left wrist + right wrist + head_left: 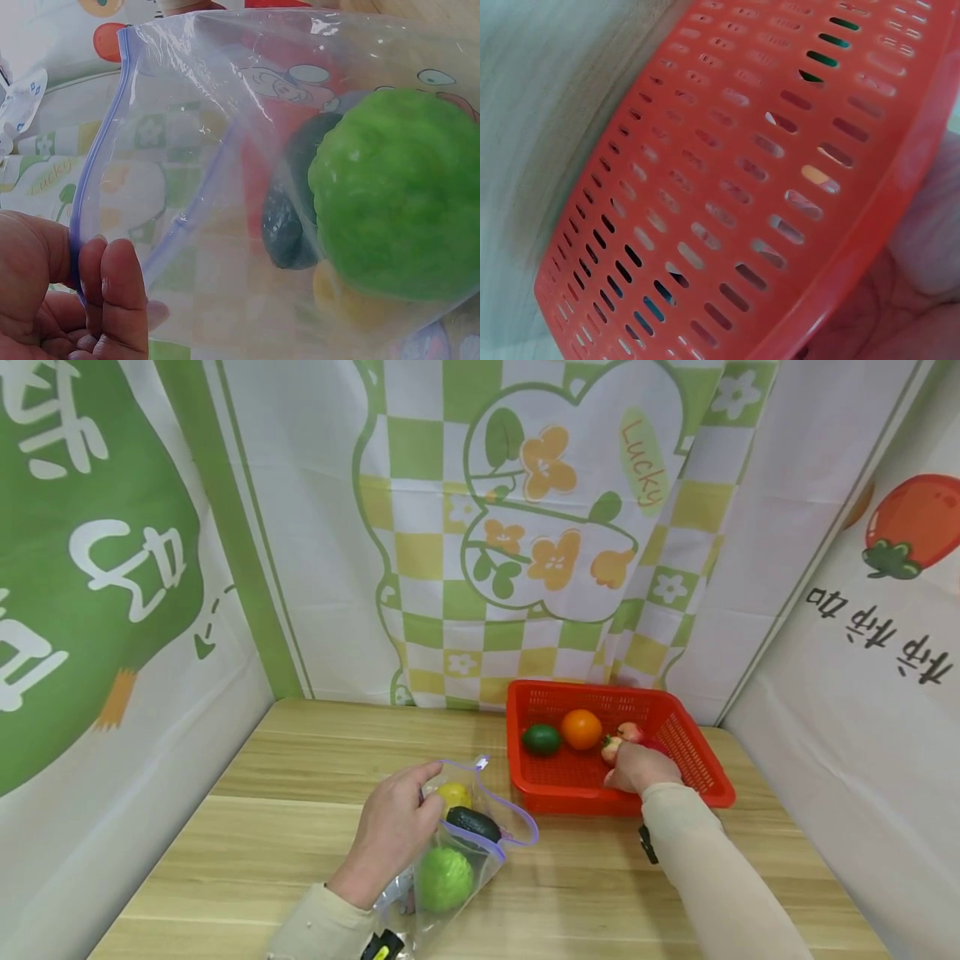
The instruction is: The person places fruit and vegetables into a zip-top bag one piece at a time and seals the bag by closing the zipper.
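Plastic bag (480, 870) lies between the hands (393, 822) (645, 768), pinched by the left.

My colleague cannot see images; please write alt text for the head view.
A person's left hand holds an open clear zip bag containing yellow fruit, a dark item and a bumpy green item; the right hand reaches into a red basket holding an orange, green fruit and pinkish fruit.

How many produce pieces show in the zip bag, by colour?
Light green piece: 1
Dark piece: 1
Yellow piece: 1
Total in view: 3
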The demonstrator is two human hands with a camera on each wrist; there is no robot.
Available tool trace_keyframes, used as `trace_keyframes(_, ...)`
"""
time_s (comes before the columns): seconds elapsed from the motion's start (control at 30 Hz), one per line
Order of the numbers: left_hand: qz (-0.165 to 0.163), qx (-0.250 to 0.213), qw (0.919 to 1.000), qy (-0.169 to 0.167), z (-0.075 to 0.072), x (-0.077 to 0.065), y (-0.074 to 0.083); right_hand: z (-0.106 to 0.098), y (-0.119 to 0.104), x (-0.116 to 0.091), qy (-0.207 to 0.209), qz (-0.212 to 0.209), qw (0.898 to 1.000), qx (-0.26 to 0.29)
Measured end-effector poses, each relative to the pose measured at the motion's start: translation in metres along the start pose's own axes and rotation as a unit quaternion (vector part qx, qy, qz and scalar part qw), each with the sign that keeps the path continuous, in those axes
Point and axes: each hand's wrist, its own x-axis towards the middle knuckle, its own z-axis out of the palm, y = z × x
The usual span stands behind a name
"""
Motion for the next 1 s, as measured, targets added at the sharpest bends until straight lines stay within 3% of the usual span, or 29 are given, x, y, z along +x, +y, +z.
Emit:
trace_keyframes(0.53,-0.004,-0.002,1.0,-0.003,-0.0006,-0.0002,0.0015,0.0007,0.0005,-0.0021,0.011,-0.013,1.0,-0.003)
trace_keyframes(1.0,-0.007,-0.01,0.9999,-0.009,0.0007,-0.0009,0.0018,0.0019,0.0018,-0.003,-0.006,-0.008,1.0,0.007)
